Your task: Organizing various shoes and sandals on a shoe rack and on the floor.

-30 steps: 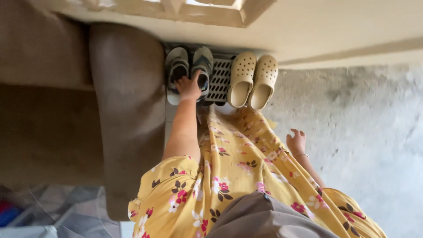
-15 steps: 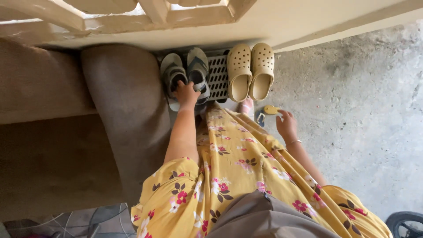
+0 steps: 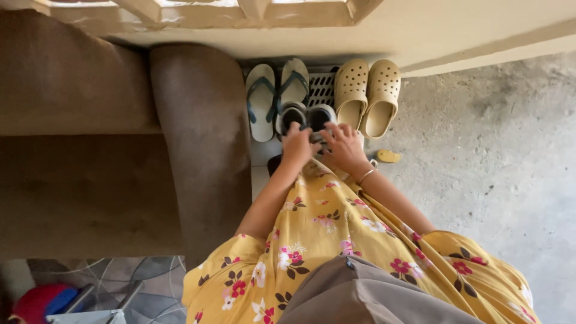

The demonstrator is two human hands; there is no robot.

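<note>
Head view, looking down. Yellow flower dress [image 3: 324, 240] nearest, both your arms stretched out over it. Left hand [image 3: 298, 144] and right hand [image 3: 342, 146] side by side, fingers curled down on small dark sandals [image 3: 306, 117], one hand per shoe. Pair sits at front edge of slotted shoe rack [image 3: 324, 89], between flip-flops [image 3: 276, 96] and beige clogs [image 3: 366, 96]. Hold both shoes level, toes even, heels together. Keep them off clogs. Brown sofa arm [image 3: 201, 138] close on left, mind your elbow. Small yellow thing [image 3: 388, 156] on floor by right hand; can't tell what.

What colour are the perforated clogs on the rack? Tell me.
Pale beige clogs, seen in the head view.
</note>
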